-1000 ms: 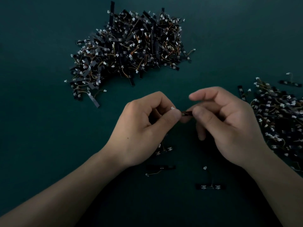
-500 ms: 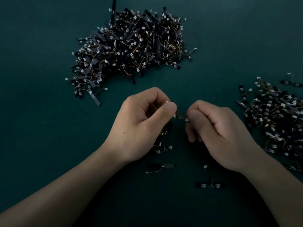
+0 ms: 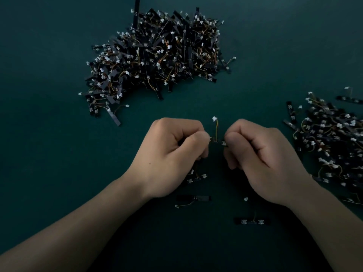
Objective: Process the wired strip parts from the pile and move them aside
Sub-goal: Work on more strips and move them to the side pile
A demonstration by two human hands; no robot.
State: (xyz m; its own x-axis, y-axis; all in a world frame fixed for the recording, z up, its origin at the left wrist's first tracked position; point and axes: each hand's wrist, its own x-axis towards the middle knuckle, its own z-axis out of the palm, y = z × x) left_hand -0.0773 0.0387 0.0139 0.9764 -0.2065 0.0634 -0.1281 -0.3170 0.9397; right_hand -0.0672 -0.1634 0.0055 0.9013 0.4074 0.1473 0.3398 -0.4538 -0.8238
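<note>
Black against the dark green, pinched at both ends: one wired strip part (image 3: 217, 142), level above the bench (image 3: 49, 144), midway between the two hands. At its left end, fingers (image 3: 199, 139) of the left hand (image 3: 170, 154) curled tight, thumb against forefinger on the strip. At its right end, fingers (image 3: 232, 139) of the right hand (image 3: 267, 160) curled the same way, pinching the other tip beside a small white component. From the middle of the strip, running straight up in view, a thin yellow-orange wire (image 3: 216, 130) ending in a white connector (image 3: 214, 118).

Partly hidden under the left hand, another strip with white pads (image 3: 196, 178). Nearer the left wrist, a loose strip with a curled wire (image 3: 193, 198). Near the right wrist, a third strip (image 3: 252, 222) flat on the bench, with a loose white connector (image 3: 246, 199) just above it in view.

Farther off, up and to the left, the large tangled pile of strip parts (image 3: 157, 55). Well apart to the right, cut by the frame edge, a second, flatter heap of the same parts (image 3: 332, 138).
</note>
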